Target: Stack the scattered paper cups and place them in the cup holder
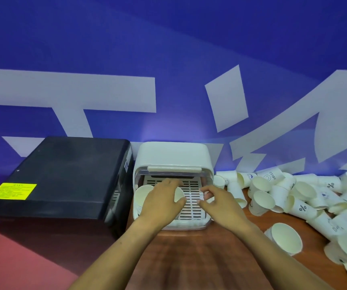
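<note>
The white cup holder (171, 154) stands against the blue wall with its lid raised and its slotted tray (191, 208) showing. A stack of white paper cups (145, 192) stands in its left side. My left hand (160, 200) reaches into the holder; a second cup stack (178, 195) sits between its thumb and fingers. My right hand (217, 200) hovers at the holder's right wall with curled fingers. Something white lies at its blurred fingertips. Scattered paper cups (306, 197) lie piled on the table to the right.
A large black box (63, 174) with a yellow label stands directly left of the holder. The brown wooden table (199, 258) runs under my forearms. One loose cup (286, 237) lies on its side near my right forearm.
</note>
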Demonstrator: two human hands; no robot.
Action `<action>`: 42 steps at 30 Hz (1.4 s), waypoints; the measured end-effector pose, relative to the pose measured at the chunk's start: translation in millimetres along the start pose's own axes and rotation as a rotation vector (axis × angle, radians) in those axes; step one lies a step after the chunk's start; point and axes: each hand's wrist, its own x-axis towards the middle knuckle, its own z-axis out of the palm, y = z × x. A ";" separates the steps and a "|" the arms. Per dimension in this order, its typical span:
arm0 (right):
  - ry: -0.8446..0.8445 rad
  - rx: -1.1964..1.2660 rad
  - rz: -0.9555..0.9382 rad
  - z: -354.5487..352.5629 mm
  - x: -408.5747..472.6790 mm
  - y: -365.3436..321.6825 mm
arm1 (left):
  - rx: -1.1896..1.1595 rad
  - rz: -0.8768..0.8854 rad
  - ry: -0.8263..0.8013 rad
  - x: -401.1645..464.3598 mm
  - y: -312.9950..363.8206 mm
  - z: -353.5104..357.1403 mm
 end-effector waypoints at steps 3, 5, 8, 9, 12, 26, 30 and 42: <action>0.008 0.008 -0.007 -29.9 6.2 18.9 | -0.018 -0.007 -0.001 10.8 28.1 14.5; 0.015 0.027 -0.005 -50.6 12.5 35.1 | -0.034 -0.021 -0.014 18.9 49.0 26.1; 0.032 0.046 0.004 -79.0 25.0 62.8 | -0.049 -0.043 -0.016 32.7 76.1 45.7; 0.033 0.047 0.007 -88.1 29.0 72.5 | -0.057 -0.054 -0.022 37.7 83.9 52.6; 0.035 0.041 0.017 -111.2 41.3 103.1 | -0.099 -0.067 -0.056 53.2 104.4 72.4; -0.077 -0.109 0.136 -141.6 84.0 216.3 | 0.014 -0.153 -0.300 126.5 141.9 146.8; -0.151 -0.307 0.052 -126.8 92.1 223.4 | 0.101 -0.197 -0.421 143.9 136.1 176.2; -0.185 -0.445 -0.084 -84.3 91.4 248.8 | 0.219 -0.312 -0.544 161.9 125.7 233.8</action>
